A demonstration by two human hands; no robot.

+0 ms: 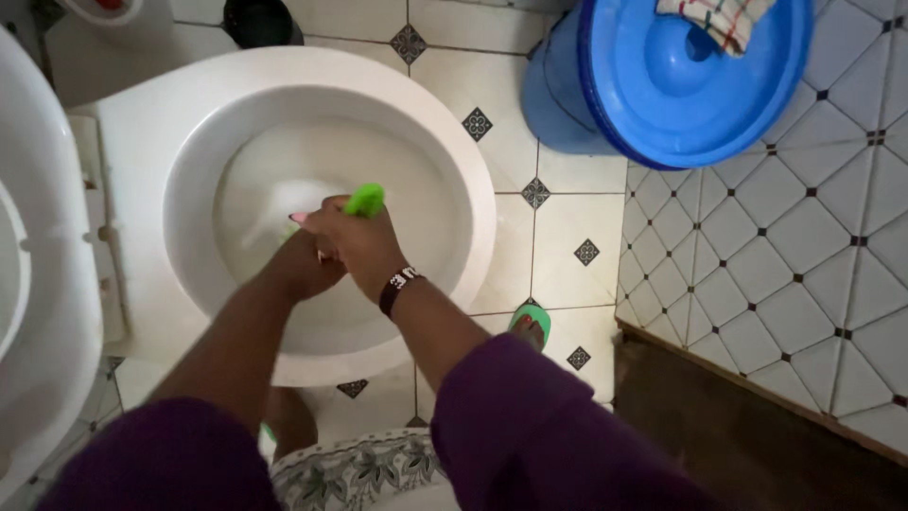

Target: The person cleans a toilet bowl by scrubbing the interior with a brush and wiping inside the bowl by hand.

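Note:
Both my hands reach down over the white toilet bowl. My right hand is closed around a bright green brush handle that points down into the bowl. My left hand sits just under and behind the right one, fingers curled on the same handle as far as I can tell. The brush head is hidden behind my hands. A dark bracelet with white marks circles my right wrist. Purple sleeves cover both upper arms.
The raised toilet seat and lid stand at the left. A blue bucket with a blue lid and a checked cloth on it sits at the upper right. My foot in a green sandal rests on the tiled floor. A tiled wall rises at the right.

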